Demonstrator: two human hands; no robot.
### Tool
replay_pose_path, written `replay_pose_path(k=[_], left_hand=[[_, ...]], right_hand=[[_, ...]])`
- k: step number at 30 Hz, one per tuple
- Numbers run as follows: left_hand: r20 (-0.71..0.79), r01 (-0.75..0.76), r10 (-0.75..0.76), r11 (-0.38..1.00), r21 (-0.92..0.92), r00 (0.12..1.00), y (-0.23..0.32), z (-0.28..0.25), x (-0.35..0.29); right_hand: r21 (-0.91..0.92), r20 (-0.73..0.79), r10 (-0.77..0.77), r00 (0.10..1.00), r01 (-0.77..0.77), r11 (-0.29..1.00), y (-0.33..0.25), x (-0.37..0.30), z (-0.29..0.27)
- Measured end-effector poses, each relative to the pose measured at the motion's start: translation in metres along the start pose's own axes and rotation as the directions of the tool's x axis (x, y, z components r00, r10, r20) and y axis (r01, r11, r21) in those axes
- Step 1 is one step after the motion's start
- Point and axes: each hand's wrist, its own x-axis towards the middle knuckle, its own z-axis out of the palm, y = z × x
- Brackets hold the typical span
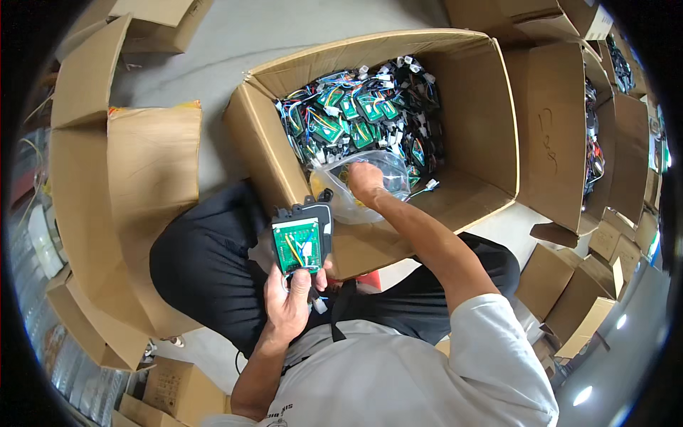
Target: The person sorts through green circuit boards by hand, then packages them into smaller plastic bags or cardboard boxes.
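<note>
A large open cardboard box [498, 121] sits on the grey floor just ahead of the seated person's knees, its flaps spread. Its far half holds a heap of green circuit boards with coloured wires and white plugs [363, 114]. A clear plastic bag [356, 192] lies in the near part of the box, against the near wall.

The right hand [364, 181] reaches over that wall into the box and rests at the bag, fingers curled in on it; whether it grips the plastic or something inside cannot be told. The left hand [290, 302] is closed around the lower end of a black housing with a green circuit board [302, 238], held upright above the lap, just near of the box's wall, thumb laid on the front.

To the left, a tall open carton [121, 185] with bent flaps crowds the knee. On the right, another open carton [555, 128] stands against the big box, more wired parts [592, 153] showing behind its flap. Smaller plain brown boxes [590, 285] are stacked at the near right, others at the far edge and near left.
</note>
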Motion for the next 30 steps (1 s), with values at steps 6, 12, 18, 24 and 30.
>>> replay_pose_path(k=[6, 12, 18, 24, 30], left_hand=[[0.061, -0.048, 0.052, 0.996, -0.069, 0.997, 0.006, -0.009, 0.004], [0.307, 0.252, -0.139, 0.896, -0.367, 0.942, 0.011, 0.017, 0.002], [0.397, 0.142, -0.034, 0.959, -0.246, 0.917, 0.024, 0.040, -0.024], [0.696, 0.302, 0.056, 0.874, -0.381, 0.716, 0.031, 0.035, -0.049], [0.518, -0.065, 0.066, 0.998, -0.022, 0.853, 0.040, 0.036, -0.055]], right_hand=[[0.289, -0.060, -0.043, 0.997, 0.059, 0.956, 0.021, -0.059, -0.064], [0.915, -0.062, -0.119, 0.991, 0.104, 0.389, -0.028, -0.235, -0.180], [0.962, -0.144, -0.042, 0.989, 0.149, 0.227, -0.043, -0.310, -0.176], [0.825, -0.162, -0.212, 0.964, 0.015, -0.565, -0.041, -0.317, -0.131], [0.416, -0.344, -0.261, 0.902, -0.103, -0.904, -0.013, -0.337, -0.134]])
